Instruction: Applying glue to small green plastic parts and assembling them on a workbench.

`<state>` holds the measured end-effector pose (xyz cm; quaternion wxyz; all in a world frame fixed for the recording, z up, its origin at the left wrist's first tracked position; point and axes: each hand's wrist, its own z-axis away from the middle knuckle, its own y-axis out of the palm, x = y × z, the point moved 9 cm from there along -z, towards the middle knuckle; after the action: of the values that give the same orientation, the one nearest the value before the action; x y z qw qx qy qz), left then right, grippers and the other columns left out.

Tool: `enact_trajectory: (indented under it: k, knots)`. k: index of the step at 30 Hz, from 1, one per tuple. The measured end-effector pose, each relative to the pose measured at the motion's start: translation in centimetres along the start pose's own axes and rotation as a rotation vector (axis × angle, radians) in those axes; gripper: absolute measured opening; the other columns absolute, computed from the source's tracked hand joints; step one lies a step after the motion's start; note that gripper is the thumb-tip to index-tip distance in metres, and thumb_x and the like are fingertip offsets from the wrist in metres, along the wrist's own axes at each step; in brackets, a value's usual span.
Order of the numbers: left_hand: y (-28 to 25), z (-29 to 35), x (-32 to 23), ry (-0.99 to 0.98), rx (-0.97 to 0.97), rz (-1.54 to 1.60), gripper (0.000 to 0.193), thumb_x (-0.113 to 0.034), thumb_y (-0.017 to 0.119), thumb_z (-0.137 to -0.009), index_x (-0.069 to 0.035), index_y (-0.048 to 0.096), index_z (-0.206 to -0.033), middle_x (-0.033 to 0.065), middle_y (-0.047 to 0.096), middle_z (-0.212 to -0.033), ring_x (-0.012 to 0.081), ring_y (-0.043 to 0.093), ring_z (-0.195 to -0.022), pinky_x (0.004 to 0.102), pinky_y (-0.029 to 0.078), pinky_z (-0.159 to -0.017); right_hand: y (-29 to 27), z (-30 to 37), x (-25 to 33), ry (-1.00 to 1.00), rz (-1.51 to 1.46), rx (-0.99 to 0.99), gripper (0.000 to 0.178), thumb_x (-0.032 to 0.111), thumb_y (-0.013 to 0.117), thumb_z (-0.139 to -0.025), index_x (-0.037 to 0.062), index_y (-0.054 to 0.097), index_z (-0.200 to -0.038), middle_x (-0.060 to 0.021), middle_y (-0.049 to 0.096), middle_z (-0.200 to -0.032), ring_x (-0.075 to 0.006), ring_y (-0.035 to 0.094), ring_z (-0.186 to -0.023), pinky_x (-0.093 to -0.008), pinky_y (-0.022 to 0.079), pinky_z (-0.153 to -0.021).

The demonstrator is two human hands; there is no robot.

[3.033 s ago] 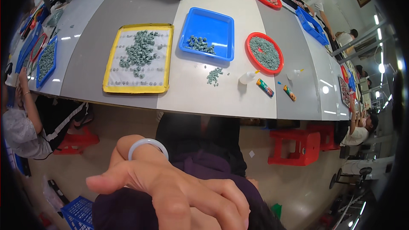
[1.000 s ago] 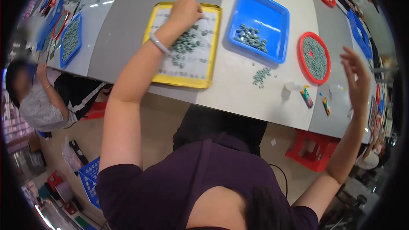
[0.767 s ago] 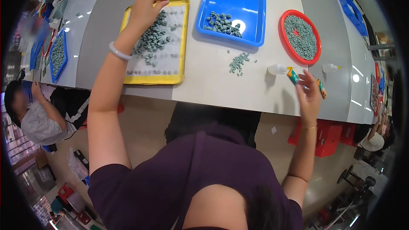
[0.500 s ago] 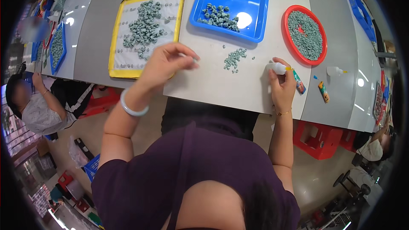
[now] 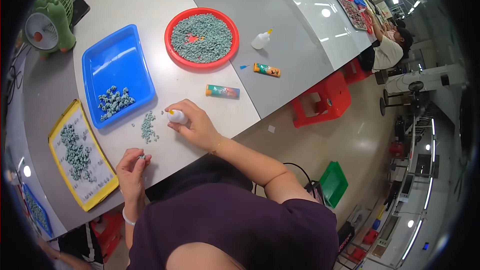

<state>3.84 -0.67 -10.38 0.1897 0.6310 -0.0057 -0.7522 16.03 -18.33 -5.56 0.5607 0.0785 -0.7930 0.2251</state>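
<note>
Head view. Your right hand (image 5: 197, 126) is closed around a small white squeeze bottle (image 5: 178, 117), its yellow nozzle pointing toward 9 o'clock, just above the tabletop (image 5: 210, 115). Your left hand (image 5: 131, 170) pinches a small grey-green stone (image 5: 142, 156) between the fingertips, near the table's front edge. A loose heap of like stones (image 5: 147, 126) lies between the two hands.

The bottle looks light and soft-walled; judged from its shape, hold it at mid-body, since a hard squeeze would probably expel its contents. The stone appears hard, tiny and easily dropped, so a fingertip pinch across its widest faces suits it.

At 11 o'clock of the heap sits a blue tray (image 5: 117, 72) with a few stones; at 1 o'clock, a red round dish (image 5: 172, 52) heaped full. A yellow tray (image 5: 82, 180) lies at 8 o'clock, overhanging nothing visible. Two short tubes (image 5: 222, 91) lie at 2 o'clock. Bare table stays open between dish and right hand; the near edge runs close under your left wrist.
</note>
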Motion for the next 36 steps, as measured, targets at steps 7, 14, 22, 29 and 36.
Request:
enact_trajectory:
  k: [7, 14, 22, 29, 36]
  knots:
    - [1.0, -0.7, 0.1, 0.014, -0.088, -0.005, 0.017, 0.001, 0.054, -0.085, 0.004, 0.058, -0.101, 0.0091, 0.058, -0.097, 0.0222, 0.063, -0.088, 0.0267, 0.051, -0.074, 0.6, 1.0, -1.9, 0.128, 0.014, 0.069, 0.038, -0.002, 0.065, -0.071, 0.0026, 0.051, -0.105, -0.0063, 0.06, -0.089, -0.013, 0.059, -0.08, -0.0268, 0.049, -0.071]
    - [1.2, -0.7, -1.5, 0.169, -0.061, 0.057, 0.021, 0.01, 0.059, -0.077, 0.005, 0.061, -0.097, 0.0105, 0.058, -0.098, 0.0208, 0.062, -0.092, 0.0262, 0.051, -0.077, 1.1, 1.8, 0.9, 0.121, 0.092, 0.187, 0.03, -0.009, 0.065, -0.067, 0.0007, 0.059, -0.095, -0.0066, 0.059, -0.094, -0.0157, 0.056, -0.089, -0.027, 0.044, -0.079]
    - [0.8, -0.2, -0.9, 0.106, -0.09, 0.119, 0.021, 0.01, 0.06, -0.076, 0.004, 0.061, -0.096, 0.0095, 0.061, -0.092, 0.0196, 0.062, -0.09, 0.0279, 0.05, -0.081, 1.2, 1.7, 5.4, -0.261, 0.438, 0.055, 0.04, -0.009, 0.068, -0.057, 0.006, 0.065, -0.094, -0.0064, 0.061, -0.09, -0.022, 0.055, -0.084, -0.0307, 0.044, -0.075]
    - [0.9, -0.1, -1.3, 0.14, -0.077, -0.005, 0.02, 0.009, 0.062, -0.076, 0.003, 0.062, -0.094, 0.0091, 0.061, -0.09, 0.0174, 0.062, -0.086, 0.0271, 0.05, -0.078, 1.6, 2.1, 7.7, -0.465, 0.635, -0.022, 0.039, -0.005, 0.071, -0.056, 0.0097, 0.068, -0.092, -0.0018, 0.063, -0.088, -0.0189, 0.054, -0.083, -0.0285, 0.041, -0.075]
    - [1.0, -0.2, -0.8, 0.12, -0.073, 0.05, 0.02, 0.007, 0.063, -0.076, 0.004, 0.061, -0.095, 0.0082, 0.061, -0.091, 0.0165, 0.062, -0.086, 0.0264, 0.05, -0.076, 1.8, 2.2, 8.1, -0.486, 0.687, -0.025, 0.038, -0.006, 0.072, -0.056, 0.0102, 0.069, -0.09, -0.0004, 0.064, -0.088, -0.0181, 0.054, -0.082, -0.0275, 0.042, -0.075]
